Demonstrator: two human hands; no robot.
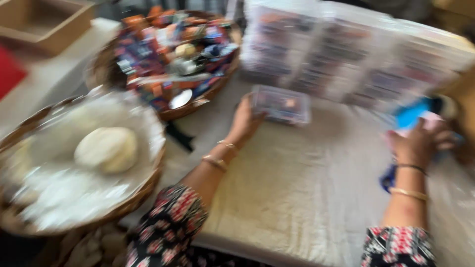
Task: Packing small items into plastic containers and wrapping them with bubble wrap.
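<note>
A cloth-covered surface (297, 198) crowded with baskets and clear boxes, seen through heavy motion blur.

From the left, we see a wicker basket (143, 195) holding a pale round lump on white wrapping, then a second basket (208, 101) heaped with small colourful packets. Our left hand (245, 121) reaches forward, its grip touching the near left edge of a small clear lidded box (282, 104) lying flat on the cloth just before a stack of larger clear boxes (356, 59); whether the fingers are closed on it we cannot tell. Our right hand (420, 143) rests at the far right, fingers curled about something blue and pink (413, 116), too blurred to name. We judge the small box wants a firm hold on both sides before moving, kept level.
</note>
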